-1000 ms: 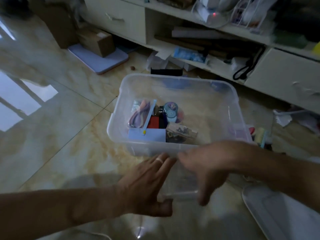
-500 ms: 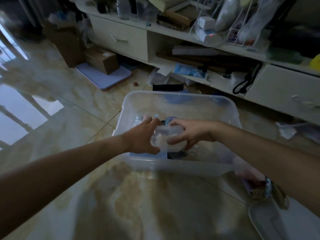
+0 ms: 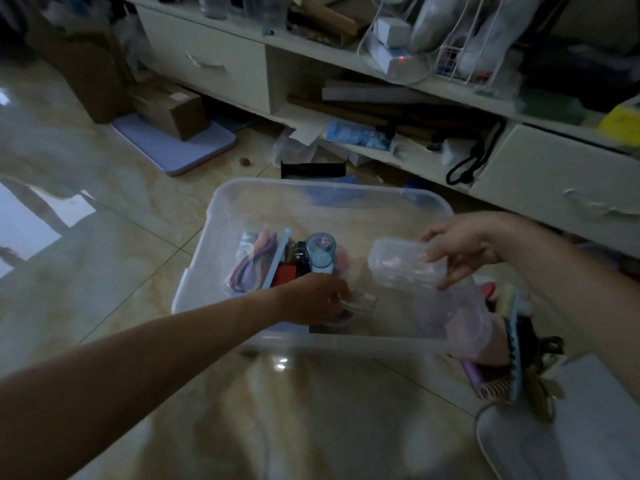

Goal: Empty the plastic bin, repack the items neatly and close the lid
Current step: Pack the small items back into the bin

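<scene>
The plastic bin (image 3: pixel 242 199) is sitting lidless on the tiled floor (image 3: pixel 114 258), with small items (image 3: pixel 277 261) packed into its 9 o'clock side. The right hand (image 3: pixel 460 251) is hovering over the bin's 3 o'clock half, its fingers (image 3: pixel 450 275) curling around one end of a clear plastic container (image 3: pixel 401 268) (thumb above, fingers beneath), which is being held tilted above the bin's bottom. The left hand (image 3: pixel 311 303) is reaching down into the bin near its 6 o'clock wall, fingers bent onto a small clear object (image 3: pixel 362 301); in the dim, blurred view it seems to be pinching it, though the grip is not plain. A pile of combs and clips (image 3: pixel 512 355) is lying on the floor just outside the bin at 4 o'clock, and the white lid (image 3: pixel 571 438) is lying beyond it at 5 o'clock.
</scene>
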The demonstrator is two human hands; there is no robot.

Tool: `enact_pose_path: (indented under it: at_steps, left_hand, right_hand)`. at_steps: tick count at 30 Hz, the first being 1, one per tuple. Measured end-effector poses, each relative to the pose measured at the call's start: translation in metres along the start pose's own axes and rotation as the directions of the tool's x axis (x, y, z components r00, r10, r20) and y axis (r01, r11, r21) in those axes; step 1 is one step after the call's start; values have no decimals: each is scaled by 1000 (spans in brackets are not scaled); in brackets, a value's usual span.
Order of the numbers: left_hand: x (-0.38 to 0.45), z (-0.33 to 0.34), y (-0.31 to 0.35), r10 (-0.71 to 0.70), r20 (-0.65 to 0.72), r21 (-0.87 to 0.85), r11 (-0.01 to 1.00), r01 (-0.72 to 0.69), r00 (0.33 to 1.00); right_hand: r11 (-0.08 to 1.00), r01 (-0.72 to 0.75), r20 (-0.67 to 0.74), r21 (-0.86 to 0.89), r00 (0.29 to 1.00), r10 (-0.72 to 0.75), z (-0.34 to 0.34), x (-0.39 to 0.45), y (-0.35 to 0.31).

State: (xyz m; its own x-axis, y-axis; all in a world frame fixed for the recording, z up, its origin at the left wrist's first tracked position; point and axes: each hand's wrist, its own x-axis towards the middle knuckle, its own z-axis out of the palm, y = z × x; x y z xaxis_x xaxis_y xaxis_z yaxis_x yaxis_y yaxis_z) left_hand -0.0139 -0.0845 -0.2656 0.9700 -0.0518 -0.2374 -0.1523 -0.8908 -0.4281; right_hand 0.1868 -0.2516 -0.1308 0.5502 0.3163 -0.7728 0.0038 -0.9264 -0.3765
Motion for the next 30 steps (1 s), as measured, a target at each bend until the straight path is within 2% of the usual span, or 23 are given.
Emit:
enact_pose_path:
  at_steps: [1,2,3,4,7,8,10,12,13,15,17,22,27,30]
  left_hand:
    - [2,-7,1,142,165,-97,987,-128,976]
    - [4,-23,4,173,184,-251,960,-124,968]
    - [7,-32,8,195,184,-320,938,-129,963]
    - [10,-35,7,157,115,-399,912,-99,981]
    - [20,-33,7,38,38,-464,886,-16,999]
    - [22,-29,8,19,42,-471,882,3,999]
    - [25,-20,8,3,54,-453,891,22,999]
    - [25,-13,9,-10,30,-445,895,22,1000]
    - [26,-9,9,-11,16,-443,896,17,1000]
    - [25,-6,7,-23,-11,-475,880,15,1000]
    - [26,-3,5,-61,-29,-498,866,38,998]
    - [32,1,5,-70,-74,-501,865,23,995]
    - [35,5,4,-75,-103,-558,830,5,992]
    - [36,8,5,-77,-113,-546,838,3,991]
  right_hand:
    - [999,14,-54,52,998,-11,4,6,-2]
    - [997,22,-115,79,993,-13,12,14,-4]
    - [997,24,-180,75,984,-10,21,26,-8]
    - [997,20,-246,71,969,-2,32,38,-10]
    - [982,77,-422,171,906,2,64,76,-7]
    - [972,99,-423,214,906,1,74,88,-6]
    - [955,52,-346,291,937,54,93,111,-1]
    - [869,-58,-295,492,928,228,106,138,3]
    - [855,-77,-296,514,919,261,112,179,15]
    - [898,-62,-310,436,926,215,118,246,37]
    - [914,-89,-314,397,922,226,120,269,49]
    - [865,-37,-281,500,938,203,115,179,22]
    - [818,-35,-202,574,962,183,117,159,19]
    - [872,-19,-176,490,977,120,119,157,19]
